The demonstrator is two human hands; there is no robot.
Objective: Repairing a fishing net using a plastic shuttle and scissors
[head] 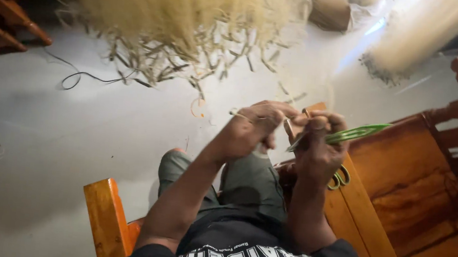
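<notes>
Seated person, knees up, hands raised over lap w/ wooden chair arm [108,221] near bottom left and wooden bench [405,181] at right.

Right hand [320,146] is curled tight around green strips [353,134]; strips run out past the thumb side toward the right, w/ a looped green end [340,179] hanging below the fist.

Left hand [251,128] has fingertips pinched together on a thin pale strand [240,114], which pokes out to the left of the fingers. Both hands nearly touching, knuckles facing each other.

Farther out, grey floor [70,129] w/ a dark cord [84,76].

Beyond that, big heap of pale fibre [168,9] spread on the floor; a second, smaller heap [420,35] top right.

No bins or boxes clearly made out.
</notes>
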